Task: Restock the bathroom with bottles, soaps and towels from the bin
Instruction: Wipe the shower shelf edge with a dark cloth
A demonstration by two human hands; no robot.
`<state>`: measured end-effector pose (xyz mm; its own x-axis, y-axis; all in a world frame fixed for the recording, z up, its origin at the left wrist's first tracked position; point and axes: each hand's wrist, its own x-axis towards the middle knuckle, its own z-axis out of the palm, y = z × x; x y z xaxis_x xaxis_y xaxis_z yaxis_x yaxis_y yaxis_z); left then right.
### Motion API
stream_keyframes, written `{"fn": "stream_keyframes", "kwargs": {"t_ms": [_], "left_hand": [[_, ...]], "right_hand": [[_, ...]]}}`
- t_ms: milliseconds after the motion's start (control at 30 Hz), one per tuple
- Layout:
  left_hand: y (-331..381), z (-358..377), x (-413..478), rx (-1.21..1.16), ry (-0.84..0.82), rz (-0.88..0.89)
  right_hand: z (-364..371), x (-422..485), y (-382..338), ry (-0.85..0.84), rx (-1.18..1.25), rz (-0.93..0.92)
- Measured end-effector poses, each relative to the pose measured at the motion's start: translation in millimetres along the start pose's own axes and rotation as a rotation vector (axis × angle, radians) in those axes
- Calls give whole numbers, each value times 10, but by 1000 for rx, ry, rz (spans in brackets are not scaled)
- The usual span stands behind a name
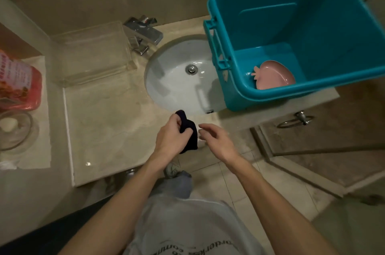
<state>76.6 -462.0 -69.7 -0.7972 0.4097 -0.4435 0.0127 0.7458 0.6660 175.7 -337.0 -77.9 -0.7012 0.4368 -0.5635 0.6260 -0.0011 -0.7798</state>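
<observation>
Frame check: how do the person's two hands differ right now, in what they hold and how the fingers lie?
The left hand grips a dark cloth, while the right hand holds nothing. The left hand's fingers are curled round the cloth; the right hand's fingers are loosely spread and relaxed. Shared: both are bare and close together over the front edge of the counter, just in front of the sink.

Single head cam, wide-angle, aimed steeply down over table (108,121) front edge; sink (170,86) & bin (270,25) close below.
</observation>
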Motion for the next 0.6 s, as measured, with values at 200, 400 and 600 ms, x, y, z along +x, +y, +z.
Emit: {"fn": "stream_keyframes", "kwargs": {"t_ms": [200, 400, 600], "left_hand": [[696, 458, -775, 295, -22, 446], [1005, 1411, -1967, 459, -206, 868], [1177, 1978, -2810, 320, -409, 952]], "right_hand": [[-532, -882, 213, 47, 666, 106], [-1065, -2016, 1033, 272, 1088, 133], [-1406, -3094, 1895, 659, 1218, 181]]}}
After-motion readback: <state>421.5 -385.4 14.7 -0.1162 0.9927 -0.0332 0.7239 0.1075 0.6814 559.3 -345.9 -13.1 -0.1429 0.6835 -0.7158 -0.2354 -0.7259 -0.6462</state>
